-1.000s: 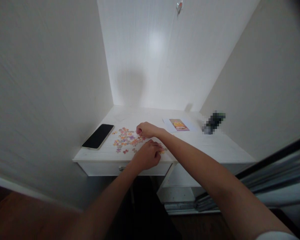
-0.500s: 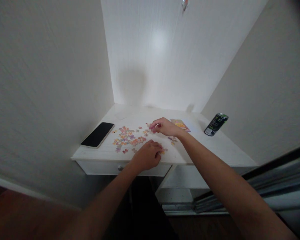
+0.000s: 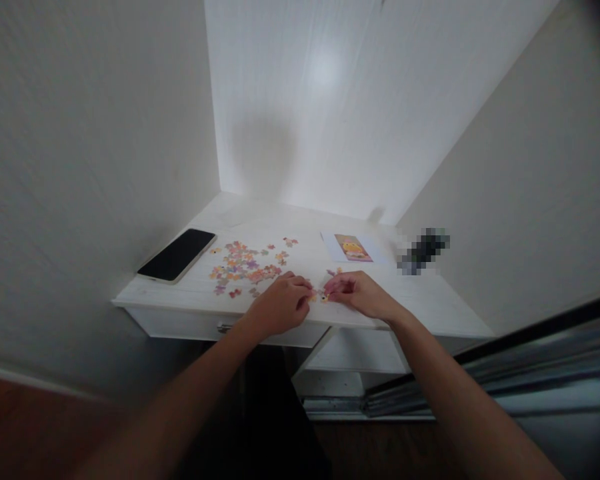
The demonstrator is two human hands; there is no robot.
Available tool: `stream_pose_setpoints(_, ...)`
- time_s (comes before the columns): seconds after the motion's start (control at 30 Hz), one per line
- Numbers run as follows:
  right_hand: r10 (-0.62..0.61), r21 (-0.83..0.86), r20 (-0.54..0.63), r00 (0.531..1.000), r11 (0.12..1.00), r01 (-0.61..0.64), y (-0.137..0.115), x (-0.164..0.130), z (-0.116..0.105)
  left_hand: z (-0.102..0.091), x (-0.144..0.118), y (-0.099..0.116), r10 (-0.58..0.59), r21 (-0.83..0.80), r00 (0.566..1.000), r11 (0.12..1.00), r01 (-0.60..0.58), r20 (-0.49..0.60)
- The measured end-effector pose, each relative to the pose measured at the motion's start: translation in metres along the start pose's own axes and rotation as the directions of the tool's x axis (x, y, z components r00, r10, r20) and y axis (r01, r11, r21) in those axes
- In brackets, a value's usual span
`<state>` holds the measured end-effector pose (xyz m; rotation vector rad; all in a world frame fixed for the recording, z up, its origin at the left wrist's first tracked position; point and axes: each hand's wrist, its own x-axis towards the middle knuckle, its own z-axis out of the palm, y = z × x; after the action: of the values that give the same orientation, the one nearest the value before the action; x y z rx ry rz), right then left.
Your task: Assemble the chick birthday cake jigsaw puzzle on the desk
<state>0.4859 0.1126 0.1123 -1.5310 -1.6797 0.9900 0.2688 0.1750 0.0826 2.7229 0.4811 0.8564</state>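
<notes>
Now you bring both hands together near the front edge of the white desk (image 3: 190, 300). Your left hand (image 3: 280, 305) and right hand (image 3: 363, 293) each pinch small puzzle pieces (image 3: 319, 295), fingers narrow, probably to join them. More loose pieces (image 3: 240, 263) lie toward the left, beside a phone (image 3: 177, 255). A picture card (image 3: 351, 247) lies farther back, perhaps as reference. No container shows.
</notes>
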Motion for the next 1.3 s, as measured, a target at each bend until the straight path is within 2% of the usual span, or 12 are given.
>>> stream_pose_setpoints(0.13, -0.041, -0.037, -0.013, 0.999, 0.999, 0.041, 0.005, 0.0, 0.008, -0.001, 0.0, 0.001, -0.009, 0.012, 1.0, 1.0, 0.009, 0.013)
stream_pose_setpoints(0.4, -0.143, -0.223, -0.098, 0.985, 0.968, 0.119, 0.004, -0.008, 0.02, -0.001, 0.0, 0.002, -0.003, 0.016, 1.0, 1.0, 0.003, 0.015)
stream_pose_setpoints(0.6, -0.265, -0.371, -0.129, 0.956, 0.907, 0.202, 0.002, -0.018, 0.025, 0.0, 0.0, 0.002, -0.004, 0.005, 1.0, 1.0, 0.004, 0.004)
stream_pose_setpoints(0.73, -0.306, -0.453, -0.152, 0.94, 0.867, 0.209, 0.006, -0.02, 0.028, 0.001, -0.001, 0.002, -0.011, 0.003, 1.0, 1.0, 0.011, -0.014)
stream_pose_setpoints(0.87, -0.357, -0.473, -0.166, 0.919, 0.847, 0.243, 0.01, -0.022, 0.032, 0.001, -0.001, 0.002, -0.006, 0.018, 1.0, 1.0, 0.006, -0.016)
stream_pose_setpoints(1.07, -0.353, -0.483, -0.21, 0.912, 0.848, 0.217, 0.013, -0.025, 0.032, 0.001, 0.0, 0.002, -0.015, 0.011, 1.0, 1.0, 0.015, -0.014)
stream_pose_setpoints(1.3, -0.388, -0.484, -0.182, 0.903, 0.835, 0.262, 0.009, -0.024, 0.032, 0.001, 0.0, 0.002, -0.012, 0.005, 1.0, 1.0, 0.012, -0.015)
